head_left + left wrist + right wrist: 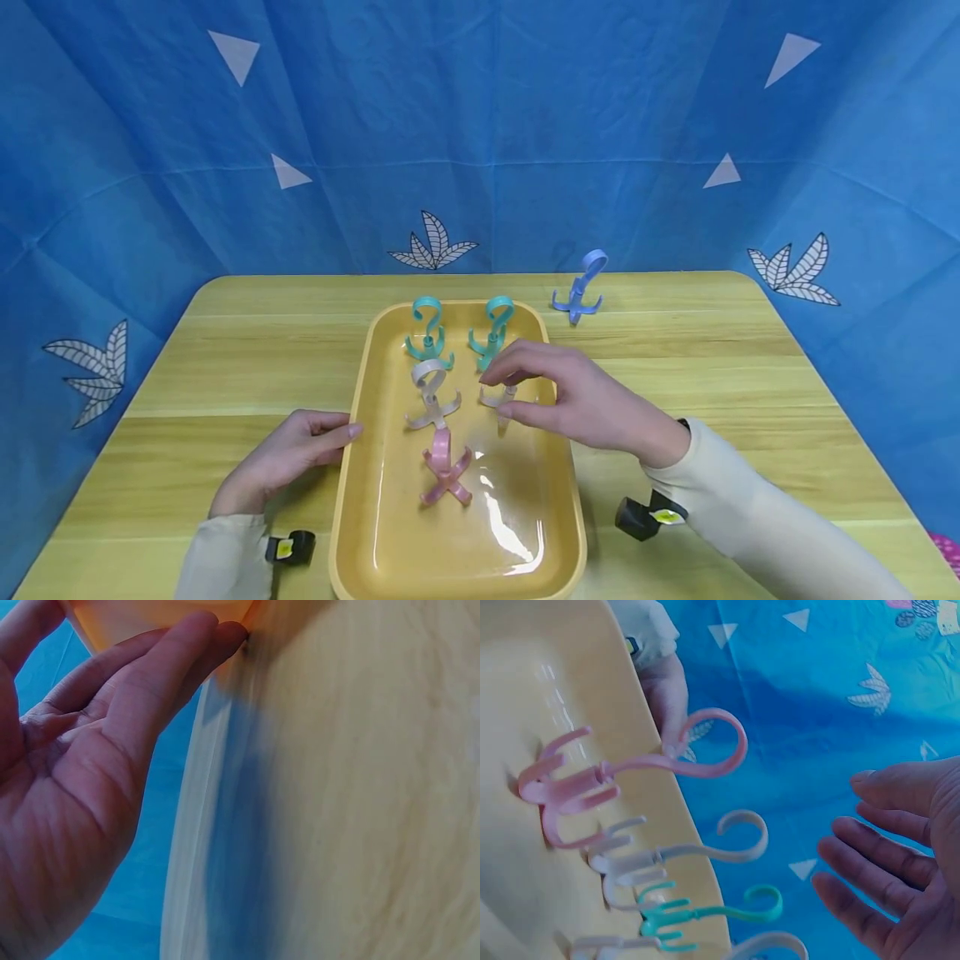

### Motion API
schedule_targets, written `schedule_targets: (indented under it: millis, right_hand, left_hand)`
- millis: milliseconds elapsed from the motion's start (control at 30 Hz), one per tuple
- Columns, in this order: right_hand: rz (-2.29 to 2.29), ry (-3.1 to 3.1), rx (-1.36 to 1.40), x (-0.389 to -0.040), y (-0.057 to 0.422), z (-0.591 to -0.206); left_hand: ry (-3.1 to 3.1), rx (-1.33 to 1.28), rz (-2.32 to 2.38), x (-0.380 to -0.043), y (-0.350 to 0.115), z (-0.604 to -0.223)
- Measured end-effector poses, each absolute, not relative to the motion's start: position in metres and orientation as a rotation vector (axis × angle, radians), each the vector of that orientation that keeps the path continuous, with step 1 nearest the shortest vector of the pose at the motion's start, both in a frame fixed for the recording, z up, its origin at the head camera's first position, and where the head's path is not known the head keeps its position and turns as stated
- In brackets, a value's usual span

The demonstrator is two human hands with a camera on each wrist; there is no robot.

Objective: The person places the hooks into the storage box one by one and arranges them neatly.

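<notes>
My left hand (292, 454) holds the left rim of a yellow tray (341, 521), its thumb lapping over the edge. In the left wrist view its fingers (161, 682) lie against the tray's side. Over the tray's right half hovers my right hand (573, 392), fingers spread and holding nothing. Between its thumb and fingers in the head view shows a white pronged hanging hook (491, 400), partly hidden. A second white hook (432, 414) stands to the left, with a pink hook (446, 479) nearer me. Two green hooks (428, 346) stand at the tray's far end.
Beyond the tray's far right corner, a blue hook (576, 304) stands on the wooden table (712, 367). A blue patterned cloth (495, 125) hangs behind the table and along its sides.
</notes>
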State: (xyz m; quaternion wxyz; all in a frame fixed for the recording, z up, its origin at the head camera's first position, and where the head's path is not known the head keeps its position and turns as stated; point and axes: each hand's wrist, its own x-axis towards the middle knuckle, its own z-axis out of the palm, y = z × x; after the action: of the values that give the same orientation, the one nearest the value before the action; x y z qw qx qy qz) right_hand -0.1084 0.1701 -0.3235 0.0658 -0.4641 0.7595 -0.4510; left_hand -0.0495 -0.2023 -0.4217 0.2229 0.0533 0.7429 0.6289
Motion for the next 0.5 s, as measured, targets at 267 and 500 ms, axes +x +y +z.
schedule_targets:
  millis: [267,500]
  right_hand:
    - [-1.441,2.353,-1.379,-0.117,0.191,-0.325]
    - [-1.441,2.488,-1.248,-0.125,0.212,-0.331]
  left_hand:
    - [2.054,0.136,1.725,-0.051,-0.203,-0.422]
    - [2.039,0.124,1.702,-0.052,-0.203,-0.42]
